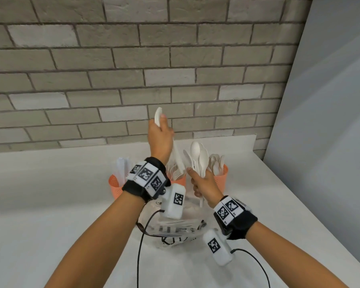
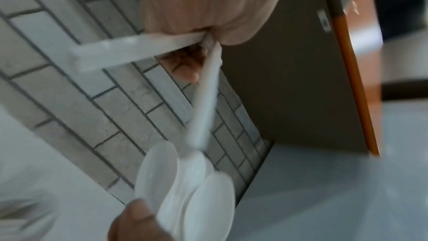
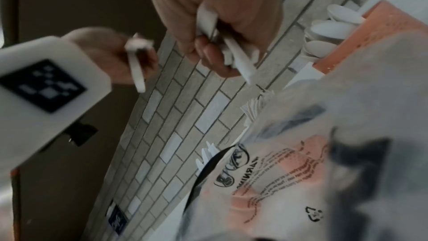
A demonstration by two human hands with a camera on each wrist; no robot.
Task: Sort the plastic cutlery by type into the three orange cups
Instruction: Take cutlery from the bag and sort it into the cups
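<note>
At nine o'clock on the white counter [image 1: 50, 204] stands the left orange cup [image 1: 115, 189], flat white handles, seemingly knives, upright inside it. Just right of it, our left hand [image 1: 160, 135] is raised toward twelve o'clock before the brick wall [image 1: 92, 80], fingers curled round a single white piece [image 1: 158, 116] whose rounded end shows above the thumb; a second piece in that grip appears only in the left wrist view. Below the wrist, the middle orange cup [image 1: 178, 181] holds forks [image 1: 176, 173], largely hidden by the arm. At centre, our right hand [image 1: 204, 185] is clamped on a bunch of spoons [image 1: 197, 157], bowls up. At three o'clock the right orange cup [image 1: 222, 177] already bristles with spoons. At six o'clock lies the clear plastic bag [image 1: 175, 225], more cutlery still inside.

We judge the sort well advanced but unfinished, with the step in hand being separation: pulling strays from the held bunch. Next, we would need to drop the spoons bowl-up into the right cup, and identify the left hand's piece before choosing its cup.
</note>
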